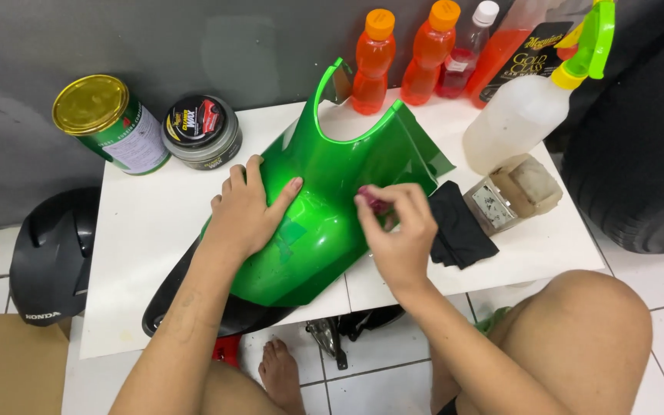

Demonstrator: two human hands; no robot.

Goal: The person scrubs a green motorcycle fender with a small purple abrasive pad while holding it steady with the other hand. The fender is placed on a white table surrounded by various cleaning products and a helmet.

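A glossy green motorcycle fairing panel point(324, 192) lies across a low white table point(147, 230). My left hand point(244, 207) rests flat on the panel's left side, fingers spread, holding it down. My right hand point(397, 227) is at the panel's right side, fingertips pinched on a small dark red pad point(373, 201) that touches the green surface. A black cloth point(455, 227) lies just right of my right hand.
At the table's back stand a gold-lidded tin point(109, 123), a round wax tin point(201, 129), two orange bottles point(373, 61), a clear red bottle point(466, 50) and a white spray bottle point(520, 115). A black helmet point(51, 253) sits on the floor at left, a tyre point(639, 154) at right.
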